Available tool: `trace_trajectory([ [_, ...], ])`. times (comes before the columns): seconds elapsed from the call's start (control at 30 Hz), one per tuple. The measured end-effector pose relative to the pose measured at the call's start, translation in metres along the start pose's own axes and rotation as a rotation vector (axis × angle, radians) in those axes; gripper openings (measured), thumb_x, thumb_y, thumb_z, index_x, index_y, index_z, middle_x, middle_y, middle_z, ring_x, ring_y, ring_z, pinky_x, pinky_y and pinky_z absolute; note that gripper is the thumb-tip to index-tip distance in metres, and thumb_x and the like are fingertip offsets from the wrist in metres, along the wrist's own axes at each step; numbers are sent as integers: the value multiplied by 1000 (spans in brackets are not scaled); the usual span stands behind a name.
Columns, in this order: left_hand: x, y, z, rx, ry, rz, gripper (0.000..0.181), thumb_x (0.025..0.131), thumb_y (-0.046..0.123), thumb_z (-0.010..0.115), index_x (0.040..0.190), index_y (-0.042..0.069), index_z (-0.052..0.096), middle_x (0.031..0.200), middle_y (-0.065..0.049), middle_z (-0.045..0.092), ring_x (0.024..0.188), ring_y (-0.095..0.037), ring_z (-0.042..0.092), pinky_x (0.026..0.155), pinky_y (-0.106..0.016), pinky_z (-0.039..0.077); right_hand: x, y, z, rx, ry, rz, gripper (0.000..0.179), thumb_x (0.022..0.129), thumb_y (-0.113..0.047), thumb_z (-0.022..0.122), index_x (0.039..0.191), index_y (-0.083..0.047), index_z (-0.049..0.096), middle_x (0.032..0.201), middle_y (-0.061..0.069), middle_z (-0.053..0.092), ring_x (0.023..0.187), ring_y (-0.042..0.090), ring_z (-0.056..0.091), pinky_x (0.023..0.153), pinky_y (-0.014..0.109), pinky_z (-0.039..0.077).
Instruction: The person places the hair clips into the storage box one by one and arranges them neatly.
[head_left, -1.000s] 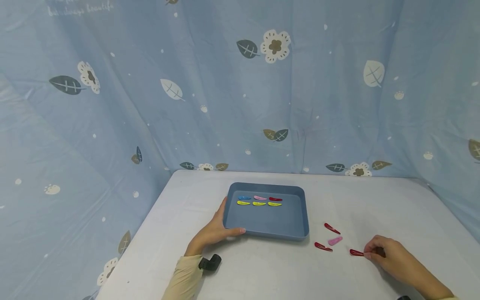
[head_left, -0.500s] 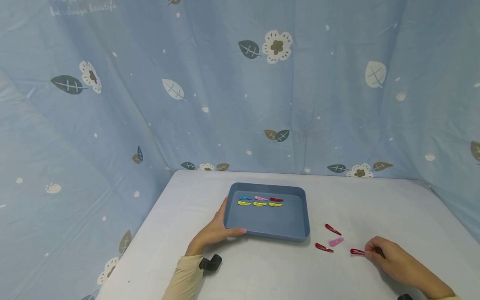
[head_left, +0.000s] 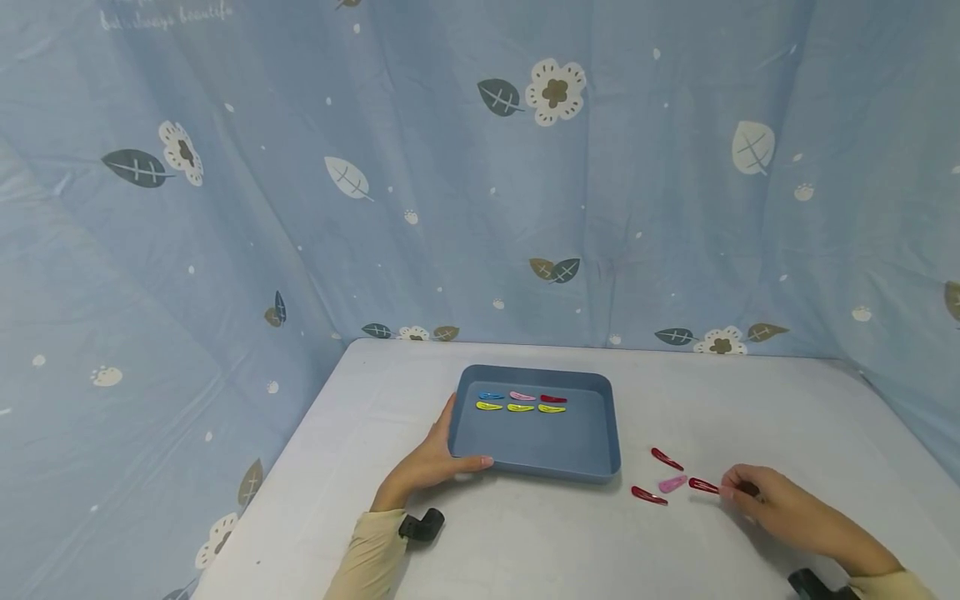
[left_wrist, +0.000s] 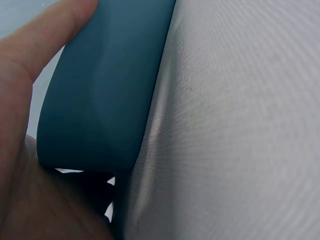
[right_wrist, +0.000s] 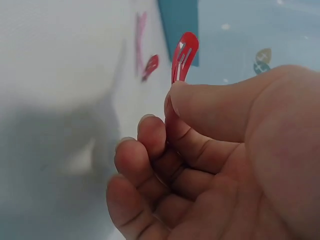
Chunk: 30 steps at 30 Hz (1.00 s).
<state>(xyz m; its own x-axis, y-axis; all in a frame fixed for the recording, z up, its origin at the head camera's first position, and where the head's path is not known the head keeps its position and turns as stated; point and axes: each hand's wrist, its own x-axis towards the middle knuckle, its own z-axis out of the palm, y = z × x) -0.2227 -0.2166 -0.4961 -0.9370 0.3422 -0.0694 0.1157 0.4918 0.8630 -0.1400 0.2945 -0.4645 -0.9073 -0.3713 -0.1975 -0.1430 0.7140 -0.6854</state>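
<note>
A red snap hair clip (head_left: pixel 703 486) is pinched between the thumb and index finger of my right hand (head_left: pixel 780 508), its rounded end pointing left in the head view. The right wrist view shows the same hair clip (right_wrist: pixel 184 55) sticking up past the thumb tip. My left hand (head_left: pixel 427 462) spreads around the near left corner of a blue-grey tray (head_left: pixel 540 446), thumb along the front rim and fingers at the left side. Inside the tray lie two rows: blue, pink and red clips behind, yellow clips (head_left: pixel 521 408) in front.
Between tray and right hand, a pink clip (head_left: pixel 672 483) and two red clips (head_left: pixel 648 496) lie loose on the white tabletop (head_left: pixel 540 542). A patterned blue curtain (head_left: pixel 450 208) hangs behind and to the left of the table.
My right hand has shifted slightly left and away from me with the red hair clip, which is now close to the pink one. The left hand and tray have stayed put.
</note>
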Motion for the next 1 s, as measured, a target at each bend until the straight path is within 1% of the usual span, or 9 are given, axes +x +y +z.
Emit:
trace_trajectory([
  [0.17,-1,1,0,-6,1,-3,137,76,49,90,168,17,-7,177,-6,5,163,-31,9,127,-64,15,6,-8,-6,23,-24,-89,20,109,-13,52,101,1,64,84,1,57,72,-2,45,61,23,41],
  [0.33,-1,1,0,-10,1,0,137,76,48,90,168,17,-6,177,-7,5,163,-31,9,127,-64,15,15,-18,-9,66,-35,-103,20,108,-12,52,102,2,65,84,2,56,72,0,46,60,25,41],
  [0.53,-1,0,0,-10,1,2,136,76,48,90,168,17,-6,177,-7,5,163,-32,8,127,-65,15,26,-31,-11,150,-33,-103,21,107,-12,54,105,5,66,81,-1,53,69,5,48,58,26,43],
  [0.67,-1,0,0,-6,1,-8,137,75,49,90,168,16,-6,177,-7,4,163,-33,8,127,-65,15,32,-40,-13,176,-13,-103,21,105,-12,57,106,7,67,81,-1,56,68,9,50,58,25,46],
  [0.87,-1,1,1,-8,3,-6,137,76,49,90,168,17,-6,177,-6,5,163,-31,8,127,-64,15,41,-52,-16,190,36,-58,26,103,-16,62,108,9,68,79,1,59,68,9,52,59,25,46],
  [1.0,-1,0,1,1,6,-17,137,75,50,89,168,17,-6,177,-7,5,163,-32,9,127,-65,16,47,-58,-18,194,51,-19,32,103,-21,64,112,10,69,81,4,63,72,11,55,62,25,48],
])
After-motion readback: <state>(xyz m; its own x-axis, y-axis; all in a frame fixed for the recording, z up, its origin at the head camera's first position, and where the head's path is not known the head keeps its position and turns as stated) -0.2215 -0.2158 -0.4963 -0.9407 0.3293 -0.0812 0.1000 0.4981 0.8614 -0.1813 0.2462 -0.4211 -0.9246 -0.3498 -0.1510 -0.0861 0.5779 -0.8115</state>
